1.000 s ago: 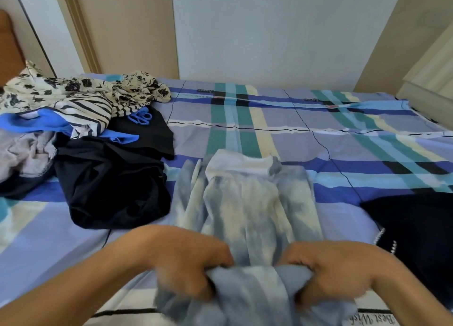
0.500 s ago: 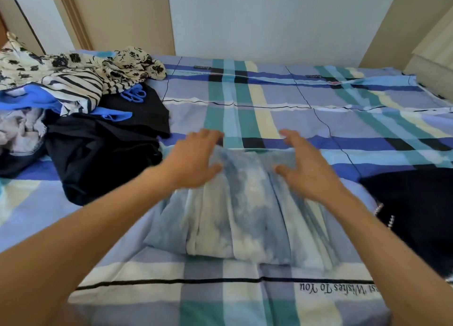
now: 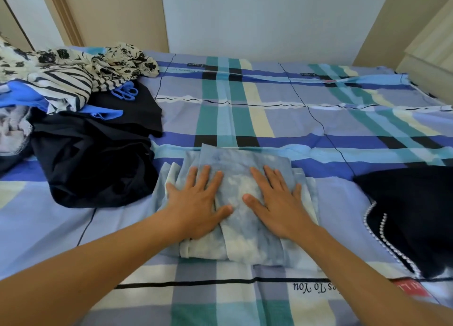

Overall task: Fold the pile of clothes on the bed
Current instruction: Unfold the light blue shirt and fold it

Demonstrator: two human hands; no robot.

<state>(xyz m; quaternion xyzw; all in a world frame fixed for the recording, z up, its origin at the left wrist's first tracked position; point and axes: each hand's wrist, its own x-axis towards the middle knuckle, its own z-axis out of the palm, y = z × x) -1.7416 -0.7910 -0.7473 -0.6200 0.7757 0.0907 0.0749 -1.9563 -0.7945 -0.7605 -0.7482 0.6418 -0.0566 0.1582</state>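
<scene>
the left hand (image 3: 198, 200) and right hand (image 3: 277, 203) are lying flat, fingers straight, pressing the folded tie-dye garment (image 3: 235, 161), one on each half. its long axis seems to be running away from the person. the unfolded pile (image 3: 93, 154) is lying just left of the garment, nearer the left hand.

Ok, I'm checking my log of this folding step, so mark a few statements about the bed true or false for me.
1. The left hand and right hand lie flat on the tie-dye garment. True.
2. The tie-dye garment is spread out full length. False: it is folded into a compact stack.
3. A heap of unfolded clothes lies left of it. True.
4. The dark garment with beaded trim lies on that heap. False: it lies apart, at the right side of the bed.
</scene>
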